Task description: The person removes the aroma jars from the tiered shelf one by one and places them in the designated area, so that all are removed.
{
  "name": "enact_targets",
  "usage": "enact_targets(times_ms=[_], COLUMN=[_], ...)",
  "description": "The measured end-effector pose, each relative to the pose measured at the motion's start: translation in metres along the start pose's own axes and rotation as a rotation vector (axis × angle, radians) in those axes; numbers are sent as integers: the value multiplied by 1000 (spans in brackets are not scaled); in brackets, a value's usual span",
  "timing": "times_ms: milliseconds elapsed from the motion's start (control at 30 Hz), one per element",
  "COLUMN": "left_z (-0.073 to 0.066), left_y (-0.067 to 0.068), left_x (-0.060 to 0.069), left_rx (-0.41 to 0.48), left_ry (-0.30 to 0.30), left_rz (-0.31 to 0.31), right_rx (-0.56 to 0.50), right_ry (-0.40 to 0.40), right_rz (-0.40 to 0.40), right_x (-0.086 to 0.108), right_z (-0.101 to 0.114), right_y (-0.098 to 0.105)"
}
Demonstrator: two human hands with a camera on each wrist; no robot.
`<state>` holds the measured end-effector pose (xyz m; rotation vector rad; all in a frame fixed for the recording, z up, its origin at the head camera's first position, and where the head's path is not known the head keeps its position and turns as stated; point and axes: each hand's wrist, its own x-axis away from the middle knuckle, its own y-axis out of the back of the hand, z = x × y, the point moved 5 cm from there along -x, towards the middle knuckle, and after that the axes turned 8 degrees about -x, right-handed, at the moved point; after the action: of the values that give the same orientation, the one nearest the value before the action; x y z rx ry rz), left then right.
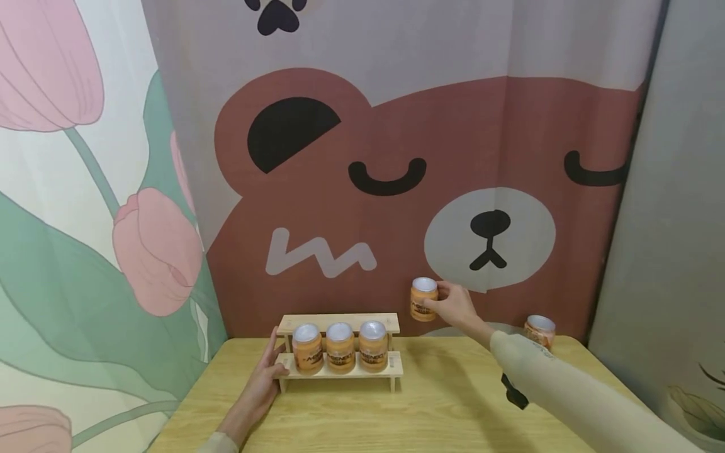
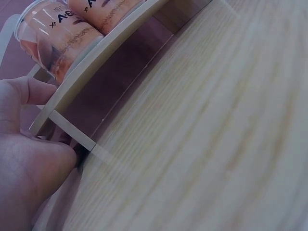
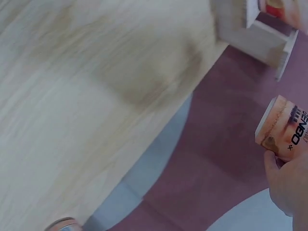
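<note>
A two-step wooden rack (image 1: 342,372) stands on the table, with three orange cans with silvery lids in a row on its lower step: a left can (image 1: 308,352), a middle can (image 1: 340,351) and a right can (image 1: 373,350). My left hand (image 1: 262,384) grips the rack's left end; in the left wrist view its thumb (image 2: 41,91) lies against the end of the lower step. Up in the air, right of the rack, my right hand (image 1: 457,308) holds another orange can (image 1: 423,301) upright between thumb and fingers. The right wrist view shows this lettered can (image 3: 286,127) apart from the rack.
One more orange can (image 1: 539,332) stands at the table's back right, partly behind the right sleeve. The wooden table (image 1: 362,421) ends at a curtain (image 1: 391,239) printed with a bear. Leaves of a plant (image 1: 696,409) show at the far right.
</note>
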<state>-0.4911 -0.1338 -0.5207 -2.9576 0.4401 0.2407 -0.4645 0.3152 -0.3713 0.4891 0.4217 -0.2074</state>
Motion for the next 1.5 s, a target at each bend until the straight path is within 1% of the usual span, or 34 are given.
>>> enact_targets(times_ms=[133, 400, 500, 600, 800, 900, 1100, 1300, 1500], left_z=[0, 8, 9, 8, 4, 2, -1, -2, -1], left_y=[0, -2, -2, -3, -4, -5, -4, -1, -1], left_x=[-1, 2, 2, 0, -2, -3, -6, -3, -1], left_rx=[4, -9, -19, -14, 5, 16, 7, 20, 34], left_ry=[-10, 13, 13, 6, -14, -9, -11, 9, 13], left_rz=[-5, 8, 4, 7, 7, 8, 12, 1, 5], right_rx=[23, 58, 83, 109, 110, 125, 151, 126, 139], right_ry=[6, -57, -50, -36, -29, -36, -39, -90, -147], right_rz=[-19, -54, -74, -105, -130, -151, -200, -193, -219], right_x=[8, 30, 35, 38, 39, 42, 49, 56, 62], right_z=[-13, -44, -52, -56, -62, -69, -88, -112, -132], right_y=[14, 34, 41, 48, 64, 72, 84, 87, 96])
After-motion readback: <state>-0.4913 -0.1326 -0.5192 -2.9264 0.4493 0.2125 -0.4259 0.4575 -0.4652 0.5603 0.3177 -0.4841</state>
